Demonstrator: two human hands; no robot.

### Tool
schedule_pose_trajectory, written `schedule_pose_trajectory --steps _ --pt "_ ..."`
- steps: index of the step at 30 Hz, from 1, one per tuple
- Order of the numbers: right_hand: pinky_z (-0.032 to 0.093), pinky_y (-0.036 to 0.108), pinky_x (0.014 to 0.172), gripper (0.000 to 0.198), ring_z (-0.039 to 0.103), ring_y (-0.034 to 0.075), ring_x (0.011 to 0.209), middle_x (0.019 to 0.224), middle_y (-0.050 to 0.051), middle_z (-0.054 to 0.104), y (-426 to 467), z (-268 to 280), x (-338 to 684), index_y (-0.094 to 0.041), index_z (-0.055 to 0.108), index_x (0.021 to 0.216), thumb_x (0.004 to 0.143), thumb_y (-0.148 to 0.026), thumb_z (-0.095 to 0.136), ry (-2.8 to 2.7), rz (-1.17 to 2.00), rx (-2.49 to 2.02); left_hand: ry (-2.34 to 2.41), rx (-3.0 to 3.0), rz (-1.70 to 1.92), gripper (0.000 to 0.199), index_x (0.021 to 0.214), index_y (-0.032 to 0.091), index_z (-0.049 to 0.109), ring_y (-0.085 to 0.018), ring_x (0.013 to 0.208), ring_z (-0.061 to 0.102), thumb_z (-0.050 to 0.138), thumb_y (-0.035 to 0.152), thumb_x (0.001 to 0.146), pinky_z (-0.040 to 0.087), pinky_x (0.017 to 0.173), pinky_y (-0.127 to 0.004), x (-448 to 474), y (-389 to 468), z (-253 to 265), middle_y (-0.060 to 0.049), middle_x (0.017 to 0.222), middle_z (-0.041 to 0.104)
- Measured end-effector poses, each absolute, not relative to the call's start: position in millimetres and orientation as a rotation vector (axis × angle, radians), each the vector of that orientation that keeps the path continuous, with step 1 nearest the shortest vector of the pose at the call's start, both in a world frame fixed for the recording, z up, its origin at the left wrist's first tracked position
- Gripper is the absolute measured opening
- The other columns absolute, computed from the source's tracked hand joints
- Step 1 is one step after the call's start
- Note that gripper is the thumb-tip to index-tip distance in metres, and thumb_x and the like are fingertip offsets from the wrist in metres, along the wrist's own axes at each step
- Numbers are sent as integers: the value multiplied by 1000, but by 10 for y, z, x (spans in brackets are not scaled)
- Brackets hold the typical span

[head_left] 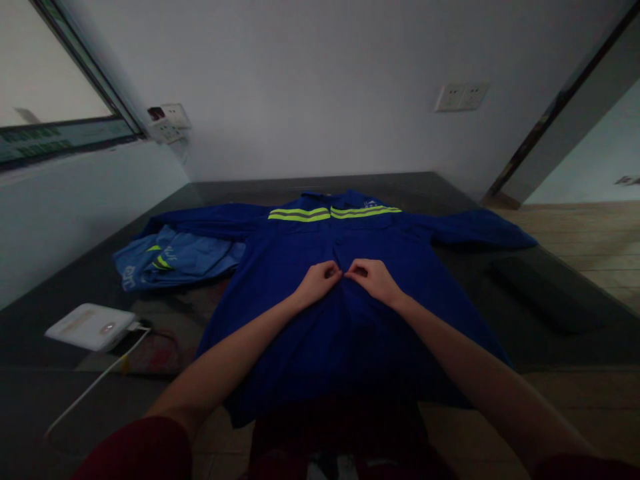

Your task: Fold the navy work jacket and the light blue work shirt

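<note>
Jacket: a dark blue work jacket (350,313) lies flat and face up on the dark table (530,313), with its sleeves spread out to both sides and its lower edge hanging a little over the near side.
Stripes: two yellow-green bands (333,213) run across the chest, just below the collar.
Left hand: the left hand (316,281) rests on the middle of the jacket front — its fingers are pinched together on the cloth at the centre seam.
Right hand: the right hand (375,279) is just beside the left one, almost touching it, and it also pinches the cloth at the same seam; what is between the fingers is too small to tell.
Second garment: a lighter blue piece of clothing (175,263) lies crumpled at the left, partly under the jacket sleeve.
White box: a flat white device (90,325) sits on the left part of the table, with a white cable (95,383) going toward the near edge.
Wall: sockets (461,97) are on the wall behind — another set (169,121) is near the window.
</note>
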State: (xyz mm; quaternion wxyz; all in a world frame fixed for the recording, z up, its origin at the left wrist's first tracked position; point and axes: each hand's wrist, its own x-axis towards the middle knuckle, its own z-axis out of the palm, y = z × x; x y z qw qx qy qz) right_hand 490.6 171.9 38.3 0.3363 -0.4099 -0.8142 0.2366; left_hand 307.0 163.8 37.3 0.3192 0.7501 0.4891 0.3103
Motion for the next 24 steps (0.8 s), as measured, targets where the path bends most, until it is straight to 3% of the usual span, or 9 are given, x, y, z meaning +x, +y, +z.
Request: schedule_pose_trajectory --steps 12,24 --pt "38 24 56 18 54 13 56 61 0 61 1741 332 4878 -17 61 67 79 -30 63 -1933 806 -1150 1327 2000 754 18 76 16 59 -12 60 49 49 29 83 33 56 -24 3080 1596 415 2 64 56" --pt "39 24 55 19 54 13 57 62 1 61 1746 314 4871 -17 60 69 80 -33 61 -1918 809 -1146 1273 1917 701 16 69 16 55 -11 59 47 58 30 77 32 55 -22 3059 1647 363 4 61 51"
